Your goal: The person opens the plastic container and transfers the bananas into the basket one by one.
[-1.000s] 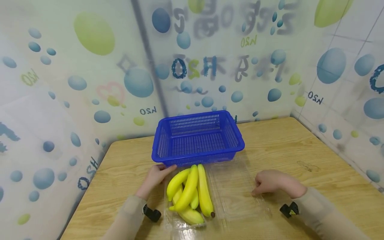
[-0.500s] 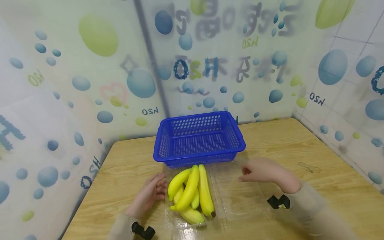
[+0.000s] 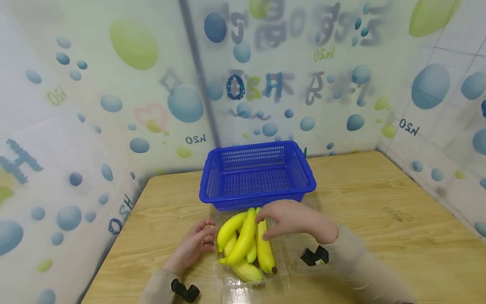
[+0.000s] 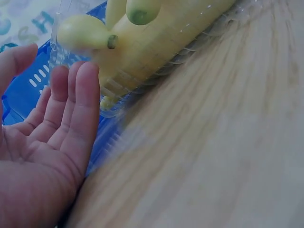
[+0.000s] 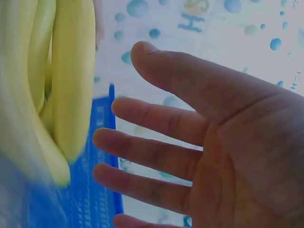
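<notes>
Right hand (image 3: 292, 219): wide, thumb well parted from fingers; nothing in grasp. Poised at the upper end of the rightmost banana (image 3: 265, 251); gap apparent in the right wrist view, contact in the head view impossible to tell.

Left hand (image 3: 193, 247): loosely open, palm turned inward, nothing gripped. Just beside the left wall of the clear plastic container (image 3: 282, 270); touch or near-touch not certain.

Bananas (image 3: 240, 247): several, yellow, piled crosswise in the left half of the opened container; rightmost one lengthwise alongside the pile, dark tip toward the near edge.

Blue basket (image 3: 262, 199): perforated, upright, directly behind the container.

Table (image 3: 364, 202): wood-grained, beneath all. Bubble-printed sheeting (image 3: 152, 84) beyond.

Step in hand, by judgement: reach for a banana, before any grip. Next move, likewise judged: lower right hand, close thumb and fingers round the rightmost banana, lift without dragging plastic.
</notes>
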Demonstrator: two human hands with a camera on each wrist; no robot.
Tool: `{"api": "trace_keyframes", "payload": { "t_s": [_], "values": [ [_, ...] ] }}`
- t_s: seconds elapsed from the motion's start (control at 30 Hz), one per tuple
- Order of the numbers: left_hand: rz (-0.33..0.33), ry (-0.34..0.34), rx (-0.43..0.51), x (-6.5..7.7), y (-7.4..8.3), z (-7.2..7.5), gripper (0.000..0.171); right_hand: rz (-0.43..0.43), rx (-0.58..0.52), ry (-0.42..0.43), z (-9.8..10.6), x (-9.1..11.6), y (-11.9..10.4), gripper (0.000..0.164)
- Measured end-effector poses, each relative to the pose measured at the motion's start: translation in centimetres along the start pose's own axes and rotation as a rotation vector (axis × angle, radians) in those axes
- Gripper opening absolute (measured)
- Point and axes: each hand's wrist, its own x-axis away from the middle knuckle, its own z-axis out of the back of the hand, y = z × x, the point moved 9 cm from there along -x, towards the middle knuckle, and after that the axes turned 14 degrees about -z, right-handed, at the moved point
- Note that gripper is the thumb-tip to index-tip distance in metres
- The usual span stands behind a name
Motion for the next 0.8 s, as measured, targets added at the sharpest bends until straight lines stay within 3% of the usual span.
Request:
{"api": "trace_keyframes", "payload": {
  "t_s": [0.27,0.47,0.8],
  "values": [
    [-0.007,-0.019,0.015,-0.1,-0.4,-0.2,0.012,0.068,0.011,-0.013,-1.2,-1.7,-2.3,0.036],
    [-0.049,-0.072,0.011,-0.3,0.0,-0.6,0.012,0.069,0.060,-0.005,-1.6,-2.1,-2.8,0.039],
    [-0.060,-0.080,-0.015,-0.2,-0.1,-0.4,0.014,0.099,0.075,-0.001,-2.5,-2.3,-3.3,0.038]
  ]
}}
